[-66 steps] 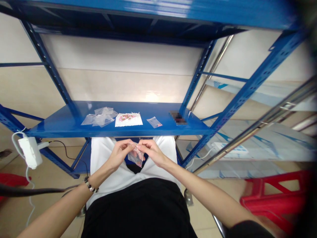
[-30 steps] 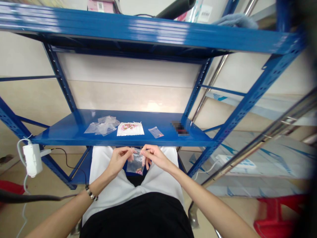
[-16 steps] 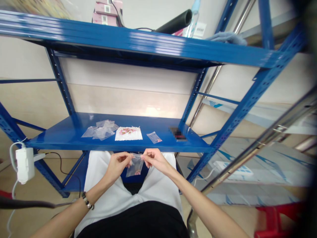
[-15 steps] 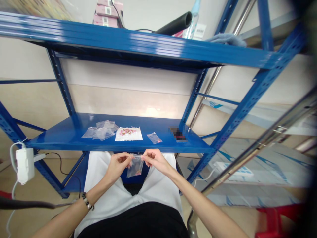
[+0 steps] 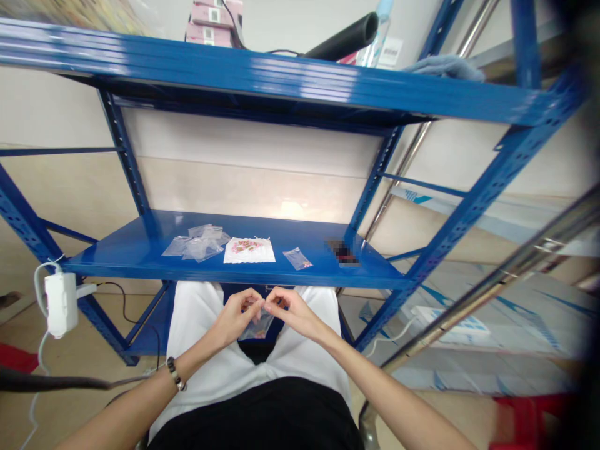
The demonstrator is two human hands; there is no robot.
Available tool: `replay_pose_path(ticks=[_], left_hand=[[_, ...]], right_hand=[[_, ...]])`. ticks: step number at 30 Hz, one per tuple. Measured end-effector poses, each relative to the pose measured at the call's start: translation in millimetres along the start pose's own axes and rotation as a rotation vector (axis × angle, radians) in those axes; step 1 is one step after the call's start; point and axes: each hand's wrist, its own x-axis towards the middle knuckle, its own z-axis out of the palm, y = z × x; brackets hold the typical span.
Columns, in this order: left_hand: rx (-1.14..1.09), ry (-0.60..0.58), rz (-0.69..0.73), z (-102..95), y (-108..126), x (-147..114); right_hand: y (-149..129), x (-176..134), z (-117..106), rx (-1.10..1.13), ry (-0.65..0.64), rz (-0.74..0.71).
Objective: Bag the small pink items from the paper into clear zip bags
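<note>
Clear bag (image 5: 257,331) hangs just below L hand (image 5: 240,314) & R hand (image 5: 294,312), approx. equidistant from each, both pinching its top edge w/ tips nearly meeting, on wearer's side of blue shelf (image 5: 234,275); long axis unclear (part. hidden).

Blue metal rack (image 5: 225,274) before pale wall (image 5: 253,181); beige floor (image 5: 70,406); steel-framed shelves (image 5: 520,312) right.

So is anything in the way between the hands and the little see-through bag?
No, nothing visible is. The left hand and right hand both pinch the little see-through bag near its top, and the fingers hide part of it. The blue shelf's front edge is beyond the hands, not in between.
</note>
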Motion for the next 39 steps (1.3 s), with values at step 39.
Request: replay_pose_path(ticks=[39], left_hand=[[-0.117,0.017,0.024,2.6,8.0,-3.7]], right_hand=[[42.0,112.5,-144.1,-0.413,0.686,0.342]])
